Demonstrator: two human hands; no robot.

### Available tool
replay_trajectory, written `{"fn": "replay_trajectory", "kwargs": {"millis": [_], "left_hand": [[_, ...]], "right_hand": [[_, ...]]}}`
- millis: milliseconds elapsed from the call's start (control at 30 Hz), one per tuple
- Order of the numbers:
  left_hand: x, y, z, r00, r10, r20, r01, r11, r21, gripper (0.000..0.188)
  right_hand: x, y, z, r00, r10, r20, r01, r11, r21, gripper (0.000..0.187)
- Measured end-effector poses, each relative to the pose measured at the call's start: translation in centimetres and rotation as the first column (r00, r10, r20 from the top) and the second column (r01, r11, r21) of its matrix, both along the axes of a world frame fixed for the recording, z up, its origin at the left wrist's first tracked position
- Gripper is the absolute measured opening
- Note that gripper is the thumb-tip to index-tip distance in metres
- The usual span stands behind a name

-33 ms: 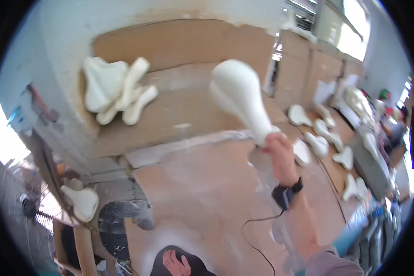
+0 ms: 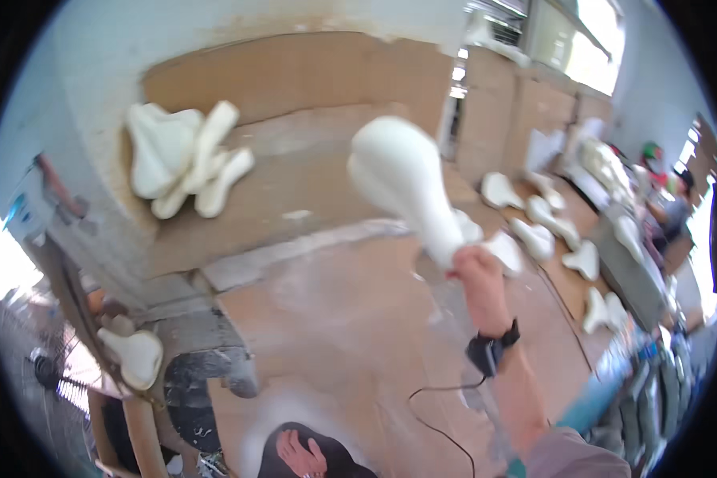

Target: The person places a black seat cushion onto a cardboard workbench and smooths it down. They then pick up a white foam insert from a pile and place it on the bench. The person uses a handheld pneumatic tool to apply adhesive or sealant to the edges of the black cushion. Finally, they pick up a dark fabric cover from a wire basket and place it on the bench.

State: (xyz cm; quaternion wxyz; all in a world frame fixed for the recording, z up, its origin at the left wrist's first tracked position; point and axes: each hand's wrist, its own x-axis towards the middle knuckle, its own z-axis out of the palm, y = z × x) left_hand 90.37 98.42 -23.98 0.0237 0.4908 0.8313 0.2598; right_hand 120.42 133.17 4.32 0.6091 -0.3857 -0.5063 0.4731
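Note:
A white, bare bicycle saddle (image 2: 402, 171) is held up over the work surface, its wide end up and to the left. My right hand (image 2: 481, 279), fingers wrapped round, grips it by the narrow nose. Its wrist wears a dark band with a box, and a thin black cable runs down from it. At the lower edge, my left hand (image 2: 300, 454) rests flat on dark cloth with its fingers stretched out and nothing in it. Behind the right hand, another white saddle (image 2: 505, 253) lies on the surface.
White saddles (image 2: 163, 151) are piled in the far left corner against cardboard. Several more saddles (image 2: 552, 219) lie along the right side. One saddle (image 2: 139, 357) lies at the left beside a fan (image 2: 46, 370). At far right, another person (image 2: 675, 205) stands beyond a grey block (image 2: 631, 267).
The whole view has shifted, so the surroundings sit further left. The held saddle and my right hand appear slightly lower and further left, with the grip kept. My left hand stays flat.

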Motion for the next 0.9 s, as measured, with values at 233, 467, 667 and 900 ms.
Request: {"fn": "replay_trajectory", "kwargs": {"millis": [233,467,667,900], "left_hand": [[1.7,0.4,-2.2,0.991,-0.07,-0.113,0.078,0.995,0.066,0.051],[1.2,-0.9,-1.6,0.998,-0.02,-0.056,0.027,0.99,0.14,0.055],[1.5,0.8,2.6,0.852,-0.124,0.509,-0.065,0.939,0.337,0.055],[-5.5,-5.7,1.4,0.976,-0.164,0.145,0.126,0.963,0.24,0.057]], "right_hand": [[22.6,-33.5,-2.7,0.877,-0.365,0.313,0.436,0.877,-0.201,0.007],[33.6,-62.4,3.3,0.596,-0.126,0.793,0.718,0.525,-0.457,0.01],[35.5,-76.5,-5.9,0.102,0.36,0.927,0.871,0.419,-0.258,0.014],[25.8,-61.8,-10.4,0.298,0.406,0.864,0.403,0.767,-0.499,0.028]]}}
